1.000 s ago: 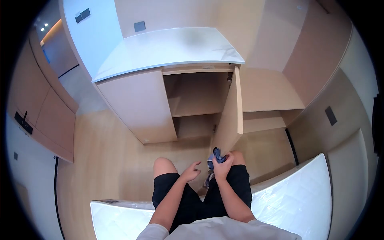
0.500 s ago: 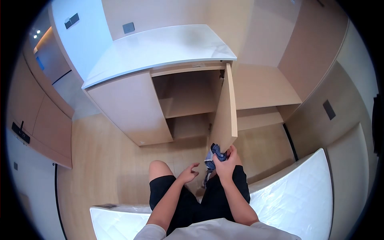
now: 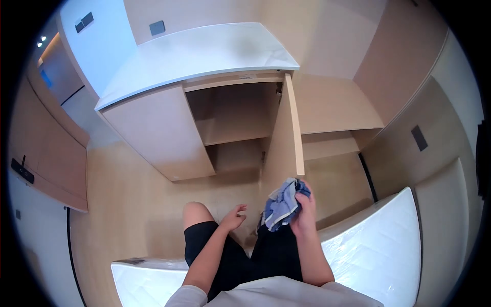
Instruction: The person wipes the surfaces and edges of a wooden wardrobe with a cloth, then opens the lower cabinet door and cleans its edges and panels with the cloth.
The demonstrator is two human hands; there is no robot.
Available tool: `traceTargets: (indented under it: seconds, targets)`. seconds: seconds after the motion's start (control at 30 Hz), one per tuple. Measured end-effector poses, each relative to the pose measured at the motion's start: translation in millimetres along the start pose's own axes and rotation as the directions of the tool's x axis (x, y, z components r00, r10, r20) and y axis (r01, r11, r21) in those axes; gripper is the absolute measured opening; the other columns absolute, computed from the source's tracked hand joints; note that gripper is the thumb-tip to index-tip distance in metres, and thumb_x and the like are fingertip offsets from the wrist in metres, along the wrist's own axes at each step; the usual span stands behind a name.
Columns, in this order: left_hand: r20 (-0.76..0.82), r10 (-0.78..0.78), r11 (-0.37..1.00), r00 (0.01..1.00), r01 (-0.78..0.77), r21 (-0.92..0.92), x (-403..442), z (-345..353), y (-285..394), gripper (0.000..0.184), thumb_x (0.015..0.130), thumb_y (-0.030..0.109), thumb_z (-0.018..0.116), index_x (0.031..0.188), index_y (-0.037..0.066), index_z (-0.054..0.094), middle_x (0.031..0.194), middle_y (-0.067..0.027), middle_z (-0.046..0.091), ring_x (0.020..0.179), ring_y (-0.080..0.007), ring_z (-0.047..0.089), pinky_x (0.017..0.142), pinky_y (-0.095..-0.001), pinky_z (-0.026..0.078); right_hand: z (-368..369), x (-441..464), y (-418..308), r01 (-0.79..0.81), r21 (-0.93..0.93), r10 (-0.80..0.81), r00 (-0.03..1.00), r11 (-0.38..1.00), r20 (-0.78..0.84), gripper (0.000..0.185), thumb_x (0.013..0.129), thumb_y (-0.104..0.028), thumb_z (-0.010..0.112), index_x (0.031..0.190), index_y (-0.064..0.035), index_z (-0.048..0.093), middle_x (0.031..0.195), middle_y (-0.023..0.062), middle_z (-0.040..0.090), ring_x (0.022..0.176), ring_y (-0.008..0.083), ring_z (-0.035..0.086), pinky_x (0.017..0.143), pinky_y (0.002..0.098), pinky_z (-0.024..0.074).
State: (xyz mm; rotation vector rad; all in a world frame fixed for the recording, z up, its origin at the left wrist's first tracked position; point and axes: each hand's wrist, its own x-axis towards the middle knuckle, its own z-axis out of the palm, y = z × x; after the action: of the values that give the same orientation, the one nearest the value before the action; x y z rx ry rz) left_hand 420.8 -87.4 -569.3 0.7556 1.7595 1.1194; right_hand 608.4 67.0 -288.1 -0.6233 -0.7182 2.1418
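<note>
A crumpled blue-grey cloth (image 3: 281, 205) with pale edges is gripped in my right hand (image 3: 305, 219), fingers closed around it. It is just below the lower corner of the open cabinet door (image 3: 287, 138); whether it touches the door is hard to tell. My left hand (image 3: 233, 218) hovers above my knees, loosely curled with fingers apart and nothing in it. Beyond both hands stands the wooden cabinet (image 3: 151, 135), its right compartment exposed, with a shelf (image 3: 235, 132) inside.
A white countertop (image 3: 204, 51) tops the cabinet. To the right is a low wooden bench-like shelf (image 3: 337, 105). Behind me lies a plastic-wrapped white mattress (image 3: 378, 250), curving round both sides. A door with a black handle (image 3: 23, 171) is at the far left.
My right hand has drawn the cloth away from the door's lower edge towards me, and more of the cloth shows. My left hand stays nearly in place. The view has shifted slightly.
</note>
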Motion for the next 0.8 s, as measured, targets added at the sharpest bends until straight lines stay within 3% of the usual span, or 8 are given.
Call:
traceTargets:
  seconds: [0.07, 0.17, 0.27, 0.43, 0.6, 0.67, 0.7, 0.8]
  targets:
    - [-0.005, 0.132, 0.991, 0.991, -0.132, 0.027, 8, -1, -12, 0.057, 0.094, 0.012, 0.067, 0.149, 0.01, 0.05, 0.14, -0.0109, 0.061, 0.111, -0.0247, 0.066, 0.095, -0.0356, 0.054, -21, 2, 21, -0.012, 0.008, 0.012, 1.0, 1.0, -0.001, 0.045, 0.094, 0.0, 0.062, 0.139, -0.0043, 0.054, 0.127, 0.0103, 0.063, 0.118, 0.0227, 0.063, 0.104, 0.0381, 0.0513]
    - [0.012, 0.061, 0.996, 0.998, -0.06, -0.06, 6, 1, -5, 0.058, 0.095, 0.008, 0.065, 0.151, 0.013, 0.049, 0.143, -0.0101, 0.06, 0.117, -0.0243, 0.064, 0.098, -0.0344, 0.053, -26, -5, 32, -0.069, -0.091, 0.064, 0.996, 0.993, -0.056, 0.048, 0.097, -0.002, 0.066, 0.143, -0.0031, 0.053, 0.13, 0.01, 0.063, 0.12, 0.0209, 0.062, 0.106, 0.0343, 0.0496]
    - [-0.002, 0.19, 0.975, 0.982, -0.189, -0.113, 1, 0, 17, 0.063, 0.096, 0.004, 0.064, 0.154, 0.016, 0.046, 0.149, -0.0101, 0.056, 0.13, -0.0262, 0.058, 0.107, -0.0385, 0.047, -54, 6, 69, 0.135, -0.538, -0.133, 0.99, 0.832, 0.044, 0.053, 0.096, -0.002, 0.07, 0.147, -0.0015, 0.054, 0.133, 0.0104, 0.063, 0.123, 0.0201, 0.061, 0.107, 0.0322, 0.0478]
    - [-0.136, 0.29, 0.951, 0.947, -0.301, -0.073, -5, 2, 100, 0.074, 0.094, 0.001, 0.067, 0.16, 0.021, 0.04, 0.156, -0.0099, 0.05, 0.145, -0.0267, 0.046, 0.119, -0.0469, 0.033, -46, 19, 64, -0.009, -0.517, 0.133, 0.97, 0.856, 0.203, 0.045, 0.092, -0.002, 0.075, 0.136, 0.0, 0.065, 0.133, 0.0097, 0.065, 0.122, 0.0184, 0.062, 0.105, 0.0308, 0.0482]
    - [-0.237, 0.414, 0.876, 0.879, -0.456, -0.16, 15, -9, 104, 0.069, 0.093, 0.001, 0.067, 0.156, 0.012, 0.041, 0.153, -0.0107, 0.052, 0.145, -0.023, 0.045, 0.117, -0.0423, 0.035, -41, 11, 62, 0.316, -0.728, 0.032, 0.907, 0.609, 0.42, 0.039, 0.088, 0.001, 0.076, 0.126, -0.0014, 0.069, 0.126, 0.0108, 0.066, 0.123, 0.021, 0.061, 0.106, 0.0313, 0.0467]
    - [-0.229, 0.314, 0.895, 0.921, -0.368, -0.253, 16, -17, 103, 0.059, 0.098, 0.008, 0.065, 0.154, 0.007, 0.043, 0.15, -0.0099, 0.054, 0.142, -0.0227, 0.047, 0.115, -0.0389, 0.037, -51, 9, 68, 0.383, -0.73, -0.07, 0.905, 0.566, 0.42, 0.038, 0.085, 0.001, 0.077, 0.123, -0.0024, 0.071, 0.125, 0.0124, 0.066, 0.121, 0.0245, 0.063, 0.103, 0.0329, 0.0493]
    - [-0.227, 0.279, 0.897, 0.933, -0.337, -0.287, 17, -21, 101, 0.059, 0.1, 0.012, 0.065, 0.155, 0.008, 0.042, 0.148, -0.0095, 0.055, 0.14, -0.0226, 0.049, 0.115, -0.0379, 0.037, -50, 8, 67, 0.381, -0.701, -0.112, 0.91, 0.603, 0.398, 0.036, 0.088, -0.003, 0.077, 0.123, -0.0004, 0.07, 0.122, 0.0104, 0.069, 0.115, 0.0203, 0.065, 0.099, 0.0313, 0.051]
    - [-0.304, 0.152, 0.917, 0.94, -0.248, -0.311, 13, -26, 103, 0.05, 0.107, 0.025, 0.06, 0.151, 0.006, 0.046, 0.138, -0.0051, 0.06, 0.127, -0.0183, 0.055, 0.109, -0.0336, 0.041, -51, 0, 64, 0.016, -0.626, 0.059, 0.993, 0.78, 0.098, 0.034, 0.091, -0.007, 0.078, 0.123, 0.0024, 0.07, 0.117, 0.0078, 0.072, 0.107, 0.0151, 0.067, 0.095, 0.0295, 0.0528]
